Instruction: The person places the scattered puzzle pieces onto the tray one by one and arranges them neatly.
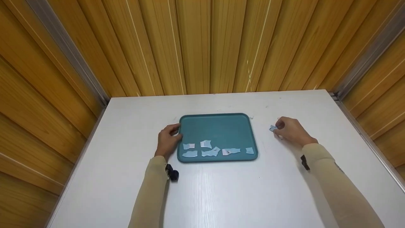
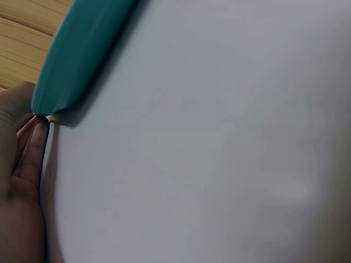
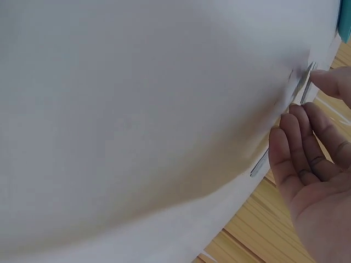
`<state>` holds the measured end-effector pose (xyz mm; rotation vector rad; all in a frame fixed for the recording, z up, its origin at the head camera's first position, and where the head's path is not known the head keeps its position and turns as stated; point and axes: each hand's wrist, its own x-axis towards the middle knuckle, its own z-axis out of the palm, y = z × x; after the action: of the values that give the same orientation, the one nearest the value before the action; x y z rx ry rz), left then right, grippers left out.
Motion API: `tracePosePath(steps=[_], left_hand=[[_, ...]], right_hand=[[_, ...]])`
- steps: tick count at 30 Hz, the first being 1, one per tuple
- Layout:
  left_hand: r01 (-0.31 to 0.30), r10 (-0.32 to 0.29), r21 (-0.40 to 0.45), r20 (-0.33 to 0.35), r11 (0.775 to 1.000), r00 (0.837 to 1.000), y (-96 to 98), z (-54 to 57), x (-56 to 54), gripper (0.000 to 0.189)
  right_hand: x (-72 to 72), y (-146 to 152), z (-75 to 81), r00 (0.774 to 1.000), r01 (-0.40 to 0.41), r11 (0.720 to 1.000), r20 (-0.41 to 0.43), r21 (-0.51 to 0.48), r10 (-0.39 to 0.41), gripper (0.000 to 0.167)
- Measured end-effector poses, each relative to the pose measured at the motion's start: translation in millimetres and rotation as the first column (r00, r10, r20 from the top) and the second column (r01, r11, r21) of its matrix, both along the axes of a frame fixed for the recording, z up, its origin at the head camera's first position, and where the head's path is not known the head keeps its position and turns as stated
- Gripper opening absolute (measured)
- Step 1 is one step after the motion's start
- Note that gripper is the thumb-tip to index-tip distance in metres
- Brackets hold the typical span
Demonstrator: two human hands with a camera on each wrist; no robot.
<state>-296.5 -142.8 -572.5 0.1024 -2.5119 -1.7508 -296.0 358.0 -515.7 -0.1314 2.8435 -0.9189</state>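
Observation:
A teal tray (image 1: 218, 133) lies on the white table, with several flat, irregular light-blue pieces (image 1: 190, 154) along its near part. Some have pale pink areas. My left hand (image 1: 168, 139) holds the tray's left rim; in the left wrist view, the tray's corner (image 2: 77, 60) shows close to the thumb and fingers. Right of the tray, my right hand (image 1: 291, 130) pinches a small irregular light-blue piece (image 1: 272, 128) between thumb and fingers, low over the table. In the right wrist view, a thin flat piece (image 3: 259, 164) shows beside the curled fingers, partly hidden.
The white table (image 1: 218, 193) stretches around the tray and reaches a wood-patterned wall (image 1: 208, 47) at the back. Similar panels stand at left and right. Dark wrist devices (image 1: 171, 173) sit on both sleeves.

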Motion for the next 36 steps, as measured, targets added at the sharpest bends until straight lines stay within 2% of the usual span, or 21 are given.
tracePosePath(steps=[11,18,22,26,36], left_hand=[[0.003,-0.003,0.011,-0.014,1.000,1.000,-0.9,-0.2,0.8,0.047],[-0.008,0.007,0.023,0.013,1.000,1.000,-0.7,0.5,0.9,0.046],[-0.009,0.009,-0.007,0.006,1.000,1.000,0.1,-0.7,-0.3,0.046],[-0.011,0.011,-0.030,-0.005,0.999,1.000,0.5,-2.0,-1.9,0.046],[-0.010,0.010,-0.009,0.002,1.000,1.000,1.0,-2.4,-1.1,0.046]], right_hand=[[1.0,-1.8,0.6,1.000,-0.012,1.000,-0.001,-0.005,0.012,0.037],[0.6,-2.8,-2.1,0.999,-0.022,1.000,-0.035,0.017,0.023,0.033],[0.2,-3.8,-3.2,0.997,-0.036,0.999,-0.062,0.008,0.036,0.031],[0.0,-8.2,-2.4,0.997,-0.044,0.999,-0.068,-0.005,0.043,0.032],[-2.1,-26.6,4.9,0.991,-0.080,0.996,-0.110,-0.025,0.077,0.034]])
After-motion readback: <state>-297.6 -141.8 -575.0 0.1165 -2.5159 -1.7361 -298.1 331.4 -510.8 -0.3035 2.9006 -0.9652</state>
